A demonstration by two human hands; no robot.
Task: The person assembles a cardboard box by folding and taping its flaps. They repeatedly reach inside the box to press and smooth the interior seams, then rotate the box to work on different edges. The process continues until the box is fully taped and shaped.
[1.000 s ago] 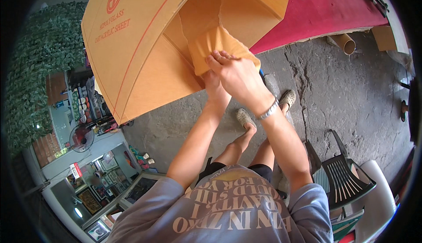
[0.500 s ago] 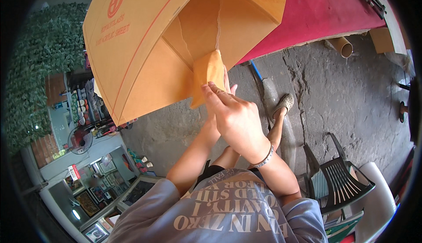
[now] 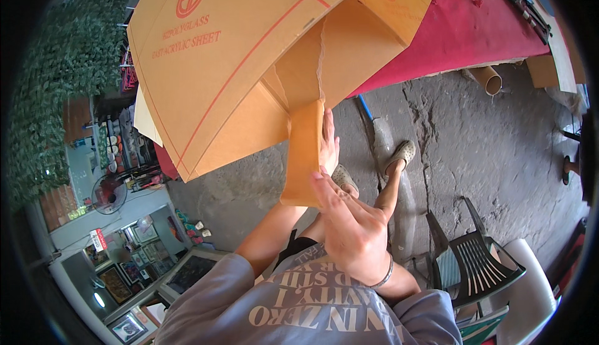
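Observation:
A large sheet faced with brown paper (image 3: 218, 89), printed in red, spans the top of the view. From its torn underside a narrow brown paper strip (image 3: 304, 157) hangs toward me, with ragged tear lines above it. My left hand (image 3: 329, 142) is behind the strip, its fingers stretched straight up along the right edge; its palm and thumb are hidden by the paper. Lower down, my right hand (image 3: 355, 223), with a bracelet at the wrist, pinches the strip's right edge near its loose end.
The sheet rests over a red-covered table (image 3: 462, 26). Beneath that table lies a cardboard tube (image 3: 490, 81). A black chair (image 3: 477, 257) stands at the right, beside a white roll (image 3: 530, 282). Framed pictures (image 3: 134, 257) and a fan (image 3: 109, 194) are at the left. Grey concrete (image 3: 474, 151) forms the floor.
My right hand has moved down and slightly right along the strip. The strip now hangs longer and straighter. In view, the sheet has shifted right and down.

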